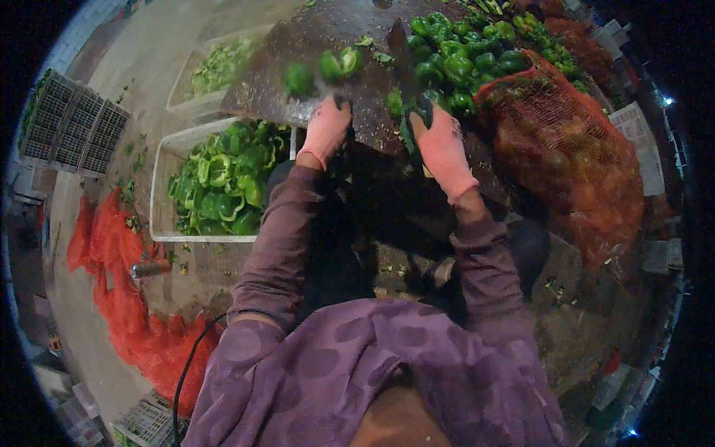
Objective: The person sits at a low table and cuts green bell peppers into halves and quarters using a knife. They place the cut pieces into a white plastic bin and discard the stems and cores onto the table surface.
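Note:
My left hand (328, 125), in a pink glove with dark fingertips, is at the near edge of a dark worktable (368, 117). Its fingers are partly hidden, and I cannot see whether anything is in them. Just beyond it are a blurred green pepper piece (299, 80) and a split bell pepper (341, 62) with its pale inside showing. My right hand (442, 146), gloved alike, is closed around a large knife whose dark blade (401, 58) points away from me. Whole green bell peppers (458, 61) are heaped beyond that hand.
A white crate (158, 184) of cut peppers stands left of my legs, with another crate (179, 89) of pale green pieces behind it. An orange mesh sack (570, 145) bulges at right. Red netting (120, 290) and a metal cylinder (149, 269) lie on the left floor. A black cable (187, 357) runs beside my left arm.

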Motion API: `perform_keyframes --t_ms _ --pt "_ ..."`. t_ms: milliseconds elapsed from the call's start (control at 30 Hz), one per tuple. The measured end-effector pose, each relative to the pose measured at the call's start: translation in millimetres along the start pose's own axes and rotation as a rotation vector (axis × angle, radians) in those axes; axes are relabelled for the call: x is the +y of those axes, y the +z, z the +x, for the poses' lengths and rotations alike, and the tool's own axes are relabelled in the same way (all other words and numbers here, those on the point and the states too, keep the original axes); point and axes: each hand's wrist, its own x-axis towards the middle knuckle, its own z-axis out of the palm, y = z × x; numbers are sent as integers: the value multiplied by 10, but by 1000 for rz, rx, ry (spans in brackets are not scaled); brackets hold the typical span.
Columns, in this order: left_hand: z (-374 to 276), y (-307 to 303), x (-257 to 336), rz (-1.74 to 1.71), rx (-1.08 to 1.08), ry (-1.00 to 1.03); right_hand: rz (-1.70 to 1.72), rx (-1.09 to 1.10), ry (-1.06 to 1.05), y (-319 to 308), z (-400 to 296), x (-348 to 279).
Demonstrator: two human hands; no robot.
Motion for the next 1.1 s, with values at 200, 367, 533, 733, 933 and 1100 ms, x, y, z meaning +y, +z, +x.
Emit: perform_keyframes --t_ms 200,367,533,733,933,1100 --pt "-208 119 41 -81 -102 -45 -231 -275 179 394 139 344" --pt "-275 193 -72 -150 24 -41 -244 -149 102 392 27 290" --pt "-91 606 -324 -388 -143 10 -217 -91 188 103 -79 150" --pt "464 1034 -694 -264 -210 148 -114 -133 57 689 196 152" --pt "521 291 -362 -32 32 -27 -122 86 -225 490 401 528" --pt "268 208 -255 -295 26 -39 69 16 -5 -740 -54 53"
